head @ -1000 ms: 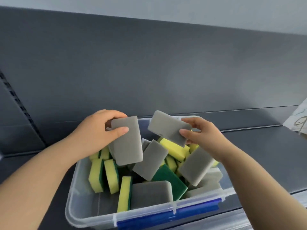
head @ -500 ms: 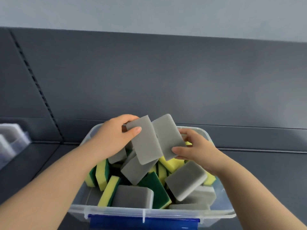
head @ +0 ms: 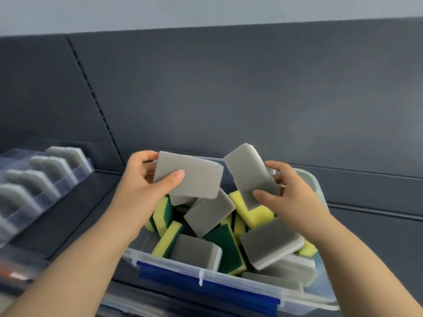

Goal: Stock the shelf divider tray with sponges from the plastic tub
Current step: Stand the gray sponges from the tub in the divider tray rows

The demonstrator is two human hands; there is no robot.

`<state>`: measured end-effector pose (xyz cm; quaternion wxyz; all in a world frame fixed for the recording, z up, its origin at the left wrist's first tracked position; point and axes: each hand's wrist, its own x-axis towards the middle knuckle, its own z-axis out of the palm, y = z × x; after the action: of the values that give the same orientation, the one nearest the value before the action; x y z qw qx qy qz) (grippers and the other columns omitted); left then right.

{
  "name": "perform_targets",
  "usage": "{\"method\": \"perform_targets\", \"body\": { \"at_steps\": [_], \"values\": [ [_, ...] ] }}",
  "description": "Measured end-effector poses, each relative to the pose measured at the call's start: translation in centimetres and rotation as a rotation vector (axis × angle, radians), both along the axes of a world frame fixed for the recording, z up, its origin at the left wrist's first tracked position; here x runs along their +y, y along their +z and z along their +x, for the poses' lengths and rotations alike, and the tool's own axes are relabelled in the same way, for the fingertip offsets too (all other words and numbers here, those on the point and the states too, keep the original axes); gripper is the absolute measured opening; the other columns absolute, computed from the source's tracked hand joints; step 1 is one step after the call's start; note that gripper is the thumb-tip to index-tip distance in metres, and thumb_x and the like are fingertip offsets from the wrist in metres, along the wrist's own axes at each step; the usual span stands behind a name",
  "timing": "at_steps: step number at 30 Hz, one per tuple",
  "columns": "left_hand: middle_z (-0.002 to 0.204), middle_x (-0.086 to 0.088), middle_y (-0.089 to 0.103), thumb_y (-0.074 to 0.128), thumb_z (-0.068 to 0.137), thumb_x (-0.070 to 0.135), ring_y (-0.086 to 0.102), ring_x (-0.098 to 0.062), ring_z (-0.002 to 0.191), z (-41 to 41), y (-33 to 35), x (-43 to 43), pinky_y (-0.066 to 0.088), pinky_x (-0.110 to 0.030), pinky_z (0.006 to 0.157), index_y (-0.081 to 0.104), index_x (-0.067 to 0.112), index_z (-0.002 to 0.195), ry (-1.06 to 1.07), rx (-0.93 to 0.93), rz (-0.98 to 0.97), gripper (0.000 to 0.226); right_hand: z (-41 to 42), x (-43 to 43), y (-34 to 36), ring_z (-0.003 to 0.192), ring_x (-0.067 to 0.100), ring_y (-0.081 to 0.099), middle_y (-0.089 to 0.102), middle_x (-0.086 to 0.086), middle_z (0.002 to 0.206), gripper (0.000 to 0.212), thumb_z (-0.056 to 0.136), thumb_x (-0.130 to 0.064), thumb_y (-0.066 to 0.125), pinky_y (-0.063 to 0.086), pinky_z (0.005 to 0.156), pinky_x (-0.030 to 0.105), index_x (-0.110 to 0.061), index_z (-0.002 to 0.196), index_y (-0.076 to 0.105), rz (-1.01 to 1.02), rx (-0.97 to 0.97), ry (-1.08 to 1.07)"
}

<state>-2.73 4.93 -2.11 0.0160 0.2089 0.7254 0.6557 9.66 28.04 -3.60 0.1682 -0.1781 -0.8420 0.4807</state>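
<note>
Two-handed grasp over the plastic tub (head: 319, 191): our left hand (head: 142, 186) pinches a grey sponge (head: 192, 175), our right hand (head: 290, 197) a second sponge (head: 248, 172).

Head-worn, facing down, seemingly close.

Dark grey shelf (head: 96, 197), nothing fancy. The clear plastic tub (head: 169, 266) sits right on it, and the see-through divider tray (head: 75, 177) sits further left, not touching.

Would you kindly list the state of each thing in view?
Left hand: grips left grey sponge.
Right hand: grips right grey sponge, tilted.
Plastic tub: open, part full of loose sponges.
Shelf divider tray: stocked grey sponges standing in its slots.
</note>
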Motion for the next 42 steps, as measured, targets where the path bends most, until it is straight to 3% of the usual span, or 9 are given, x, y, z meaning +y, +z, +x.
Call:
{"method": "perform_targets", "body": {
  "at_steps": [3,7,10,13,17,24,27,33,42],
  "values": [
    [0.106,0.007,0.063,0.076,0.055,0.043,0.063,-0.005,0.093,0.5,-0.7,-1.4,0.049,-0.025,0.072,0.04,0.045,0.101,0.1,-0.083,0.076,0.059,-0.6,-2.2,0.6,0.081,0.005,0.062,0.061,-0.014,0.095,0.052,0.074,-0.031,0.069,0.048,0.069,0.025,-0.048,0.117,0.044,-0.013,0.04,0.064],
    [0.096,0.017,0.066,0.075,0.051,0.055,0.063,0.002,0.086,1.2,-1.2,-4.2,0.051,-0.019,0.065,0.047,0.057,0.098,-0.038,-0.087,-0.133,0.055,-2.1,-6.1,2.2,0.087,0.015,0.066,0.065,-0.007,0.098,0.046,0.076,-0.026,0.069,0.054,0.081,0.042,-0.046,0.113,0.05,-0.157,0.19,0.111],
    [0.097,0.026,0.065,0.074,0.05,0.056,0.062,0.005,0.09,1.0,-1.1,-7.5,0.054,-0.024,0.075,0.054,0.049,0.104,-0.065,-0.021,-0.297,0.058,-3.0,-9.9,3.3,0.085,0.009,0.065,0.066,-0.011,0.097,0.046,0.078,-0.023,0.067,0.055,0.079,0.037,-0.048,0.114,0.052,-0.142,0.227,0.204],
    [0.101,0.028,0.061,0.076,0.051,0.054,0.058,0.01,0.092,0.4,-0.2,-11.9,0.053,-0.023,0.076,0.034,0.068,0.113,-0.003,0.121,-0.373,0.076,-4.2,-15.0,3.8,0.085,0.002,0.064,0.064,-0.014,0.098,0.049,0.079,-0.024,0.067,0.055,0.074,0.025,-0.05,0.116,0.049,-0.106,0.203,0.255],
    [0.119,0.024,0.051,0.081,0.063,0.039,0.056,-0.005,0.105,-0.5,0.7,-19.5,0.052,-0.037,0.085,0.005,0.074,0.124,0.021,0.281,-0.431,0.103,-6.0,-22.5,3.7,0.086,0.014,0.066,0.065,-0.006,0.1,0.045,0.08,-0.019,0.068,0.056,0.08,0.041,-0.047,0.111,0.052,-0.207,0.235,0.234],
    [0.105,0.026,0.052,0.074,0.068,0.04,0.055,0.001,0.092,-2.7,-0.2,-33.3,0.05,-0.022,0.066,0.03,0.068,0.103,0.216,0.395,-0.375,0.063,-8.9,-33.4,1.5,0.098,0.023,0.061,0.058,0.004,0.107,0.047,0.08,-0.014,0.067,0.057,0.077,0.04,-0.029,0.121,0.051,-0.341,0.23,0.234],
    [0.102,0.021,0.057,0.076,0.07,0.034,0.058,0.0,0.088,-3.6,-0.6,-37.3,0.05,-0.019,0.062,0.037,0.063,0.099,0.256,0.352,-0.345,0.056,-10.4,-37.2,0.4,0.099,0.021,0.063,0.059,0.009,0.113,0.041,0.081,-0.007,0.065,0.057,0.07,0.029,-0.018,0.119,0.053,-0.487,0.212,0.252],
    [0.096,0.023,0.062,0.075,0.067,0.04,0.059,0.006,0.085,-6.4,-1.3,-42.6,0.049,-0.014,0.062,0.045,0.056,0.102,0.277,0.236,-0.306,0.049,-14.4,-43.4,-1.1,0.099,0.023,0.065,0.063,0.012,0.113,0.032,0.081,-0.007,0.066,0.055,0.08,0.037,-0.011,0.112,0.055,-0.664,0.145,0.379],
    [0.104,0.02,0.066,0.073,0.071,0.042,0.062,-0.003,0.098,-14.7,-0.5,-46.7,0.051,-0.039,0.085,0.05,0.056,0.103,0.223,0.131,-0.177,0.042,-24.2,-47.3,-0.5,0.104,0.023,0.064,0.067,0.003,0.112,0.051,0.077,-0.019,0.072,0.052,0.087,0.041,-0.021,0.124,0.051,-0.582,0.067,0.68]
  ]
}}
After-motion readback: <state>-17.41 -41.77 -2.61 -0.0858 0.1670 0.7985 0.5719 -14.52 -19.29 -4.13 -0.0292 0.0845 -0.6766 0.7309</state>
